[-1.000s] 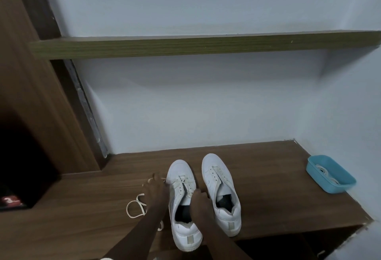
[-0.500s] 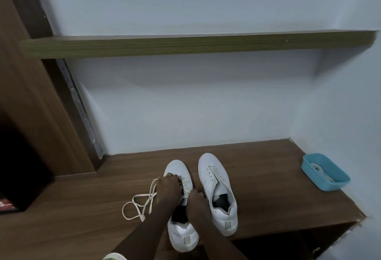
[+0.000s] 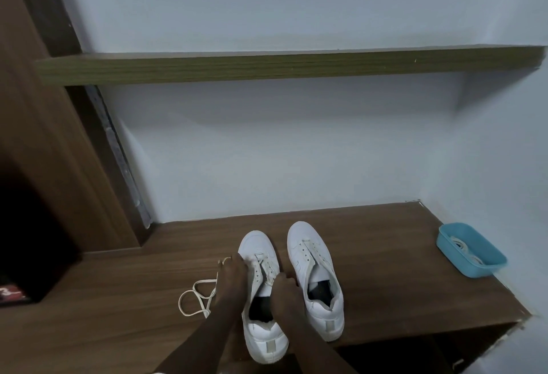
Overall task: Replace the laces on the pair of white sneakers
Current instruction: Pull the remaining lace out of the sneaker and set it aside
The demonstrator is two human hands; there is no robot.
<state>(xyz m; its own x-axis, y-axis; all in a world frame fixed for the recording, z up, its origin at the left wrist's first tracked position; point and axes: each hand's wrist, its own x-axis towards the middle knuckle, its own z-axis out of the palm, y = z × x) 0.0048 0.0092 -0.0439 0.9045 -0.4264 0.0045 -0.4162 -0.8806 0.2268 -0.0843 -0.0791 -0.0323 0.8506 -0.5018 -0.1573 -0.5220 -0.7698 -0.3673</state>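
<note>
Head view: the left hand (image 3: 232,274), pinching the lace (image 3: 204,281), has pulled leftward; the right hand (image 3: 283,287) grips the sneaker (image 3: 256,243); unlacing is advancing.

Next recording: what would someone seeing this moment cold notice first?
Two white sneakers stand side by side near the front of the wooden bench. The left hand pinches the cream lace of the laced sneaker, while the right hand grips its upper; the unlaced sneaker stands beside it. Far right on the bench, a blue tray holds spare laces.
</note>
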